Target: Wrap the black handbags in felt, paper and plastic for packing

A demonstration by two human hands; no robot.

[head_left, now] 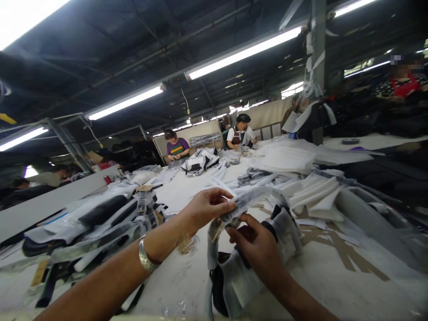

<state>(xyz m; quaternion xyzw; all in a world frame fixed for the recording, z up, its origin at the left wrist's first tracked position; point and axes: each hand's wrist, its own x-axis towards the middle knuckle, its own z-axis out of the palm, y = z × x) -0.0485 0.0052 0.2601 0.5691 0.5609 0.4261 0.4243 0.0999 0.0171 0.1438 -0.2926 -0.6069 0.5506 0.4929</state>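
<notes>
A black bag wrapped in cloudy white film stands on the pale table in front of me, its wrapped strap arching over it. My left hand, with a silver bangle on the wrist, pinches the strap's film between thumb and fingers from the left. Just below and to the right, my right hand has thumb and fingertips closed on the same wrapped strap, near a gold-coloured metal part. The exact spot under the right fingertips is partly hidden.
Wrapped black pieces lie piled at the left. White foam sheets, grey rolls and brown card strips lie beyond and to the right. People work at the table's far side.
</notes>
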